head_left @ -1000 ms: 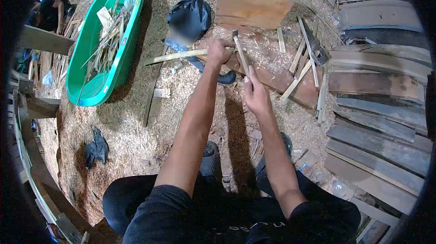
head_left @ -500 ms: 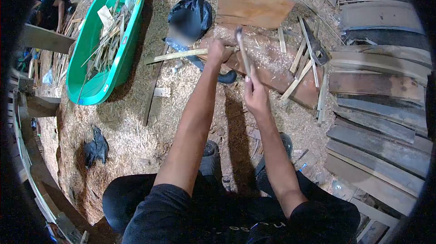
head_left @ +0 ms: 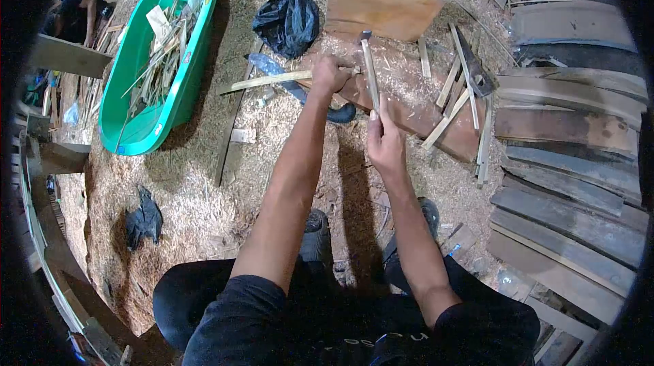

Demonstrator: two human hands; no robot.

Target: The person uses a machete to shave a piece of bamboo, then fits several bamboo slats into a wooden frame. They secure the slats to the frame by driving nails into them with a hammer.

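My left hand (head_left: 330, 74) is closed around a thin wooden strip (head_left: 269, 81), which sticks out to the left. The strip's right end lies over a reddish-brown board (head_left: 436, 117) strewn with shavings. In my right hand (head_left: 386, 142) is a hammer (head_left: 370, 69), gripped low on its pale wooden handle. Its dark head points away from me, above the board and just right of the strip's end. Beneath my left wrist lies a bluish long tool (head_left: 293, 88) with a dark curved handle (head_left: 342, 114), partly covered.
A green tub (head_left: 146, 135) of wood scraps stands at left. Beyond the board are a black plastic bag (head_left: 287, 23) and a wooden panel (head_left: 381, 8). Loose strips and a handsaw (head_left: 477, 76) lie right. Planks (head_left: 565, 127) line the right side. Another person (head_left: 75, 11) is at upper left.
The hammer head has shifted slightly away from me and to the right. My left hand and the wooden strip have stayed nearly in place.
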